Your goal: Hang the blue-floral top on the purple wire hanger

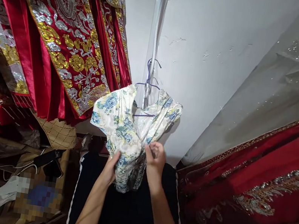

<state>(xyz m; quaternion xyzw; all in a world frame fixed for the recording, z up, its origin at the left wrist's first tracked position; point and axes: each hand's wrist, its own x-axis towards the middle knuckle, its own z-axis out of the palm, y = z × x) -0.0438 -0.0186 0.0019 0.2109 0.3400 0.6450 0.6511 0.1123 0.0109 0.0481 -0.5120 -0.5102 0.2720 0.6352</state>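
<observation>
Both forearms rise from the lower edge toward the floral dress (124,123). The left hand (109,170) grips the dress's lower left fabric, fingers closed on it. The right hand (154,162) pinches the fabric just right of the dress's centre, fingers together. Above the hands, the dress hangs on a purple wire hanger (148,83) against the white wall (207,41).
</observation>
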